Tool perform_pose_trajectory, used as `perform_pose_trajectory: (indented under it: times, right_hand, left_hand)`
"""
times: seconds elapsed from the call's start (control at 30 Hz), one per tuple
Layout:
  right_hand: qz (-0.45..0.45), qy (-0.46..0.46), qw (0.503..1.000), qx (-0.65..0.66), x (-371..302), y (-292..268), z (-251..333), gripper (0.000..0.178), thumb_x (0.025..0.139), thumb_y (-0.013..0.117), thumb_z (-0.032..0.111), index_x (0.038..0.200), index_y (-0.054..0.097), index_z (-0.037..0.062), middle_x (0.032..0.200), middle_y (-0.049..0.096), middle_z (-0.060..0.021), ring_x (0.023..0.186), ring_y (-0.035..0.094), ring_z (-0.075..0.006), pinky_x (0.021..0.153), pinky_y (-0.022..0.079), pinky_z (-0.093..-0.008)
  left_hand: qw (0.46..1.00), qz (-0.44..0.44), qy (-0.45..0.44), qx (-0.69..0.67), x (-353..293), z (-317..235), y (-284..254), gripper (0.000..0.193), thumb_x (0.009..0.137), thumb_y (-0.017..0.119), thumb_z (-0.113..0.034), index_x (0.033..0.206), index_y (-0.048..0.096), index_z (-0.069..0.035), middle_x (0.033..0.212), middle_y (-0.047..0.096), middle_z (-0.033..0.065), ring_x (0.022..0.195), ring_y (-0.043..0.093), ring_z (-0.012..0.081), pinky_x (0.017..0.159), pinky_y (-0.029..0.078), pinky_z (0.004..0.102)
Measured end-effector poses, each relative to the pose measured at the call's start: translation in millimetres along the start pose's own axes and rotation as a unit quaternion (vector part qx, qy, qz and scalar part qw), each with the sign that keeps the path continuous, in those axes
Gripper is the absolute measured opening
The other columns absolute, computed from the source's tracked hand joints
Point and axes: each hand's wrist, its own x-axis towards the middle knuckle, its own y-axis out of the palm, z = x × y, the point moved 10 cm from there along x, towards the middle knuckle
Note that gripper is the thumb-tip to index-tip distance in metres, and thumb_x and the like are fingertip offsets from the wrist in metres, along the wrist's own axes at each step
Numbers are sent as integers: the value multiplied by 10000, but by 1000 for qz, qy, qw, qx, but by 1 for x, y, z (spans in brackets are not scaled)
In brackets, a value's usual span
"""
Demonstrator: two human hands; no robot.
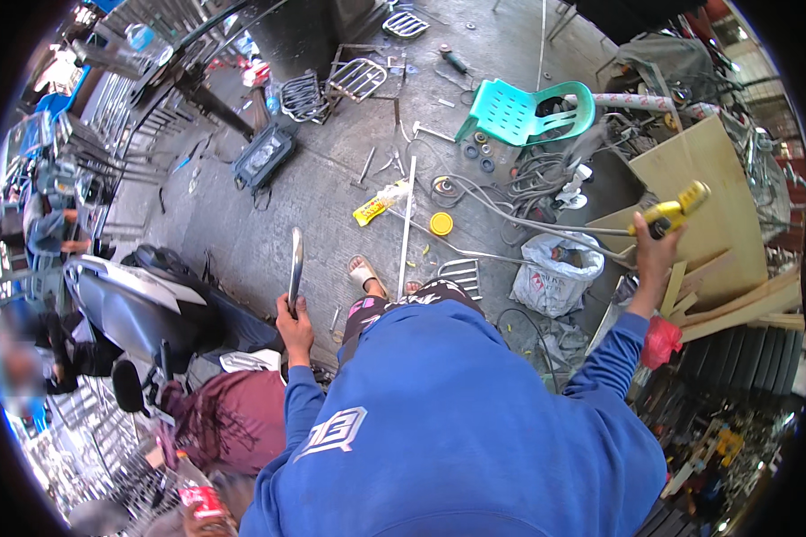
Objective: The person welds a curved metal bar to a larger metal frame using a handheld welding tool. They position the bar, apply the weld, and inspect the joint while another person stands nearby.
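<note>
1. Left grip (296, 336): fingers closed around near end of shiny metal bar (296, 264); long axis near to far, bar jutting far of hand
2. Right grip (655, 258): wrapped around yellow tool (681, 208), long axis slanting far-right
3. Tool well right of bar, a bit farther; left grip nearer bar, right one well apart

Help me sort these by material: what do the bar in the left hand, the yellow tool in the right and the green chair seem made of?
Bar: metal, perhaps polished or plated steel, given its bright shine. Yellow tool: probably hard plastic with an even yellow colour, though painted metal is possible. Green chair: likely semi-gloss moulded plastic, given its one-piece look.
</note>
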Motion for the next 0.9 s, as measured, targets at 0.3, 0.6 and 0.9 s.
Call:
perform_pose_trajectory:
  times: [0.3, 0.6, 0.9]
  right_hand:
    - [6, 26, 931, 363, -84, -24, 46, 599, 856, 764, 81, 1330, 397, 87, 1129, 643, -110, 1060, 671, -202, 966, 567, -388]
    - [89, 71, 910, 399, -27, 207, 61, 787, 781, 898, 116, 1360, 365, 93, 1200, 423, -43, 1097, 516, -161, 975, 495, -330]
    - [108, 27, 891, 441, 106, 514, 21, 514, 911, 753, 114, 1295, 414, 67, 1098, 646, -130, 1022, 665, -243, 950, 569, -429]
  left_hand:
    - [977, 142, 75, 142, 200, -22, 104, 420, 952, 734, -410, 1058, 677, -8, 806, 685, 183, 738, 668, 324, 703, 505, 447]
    - [880, 363, 69, 298, 295, 6, 320, 415, 902, 723, -475, 1156, 779, -151, 1059, 760, 215, 1016, 725, 402, 912, 562, 502]
    - [770, 423, 298, 374, 373, 103, 648, 161, 884, 673, -188, 1004, 779, -174, 1132, 704, 166, 938, 741, 380, 820, 599, 518]
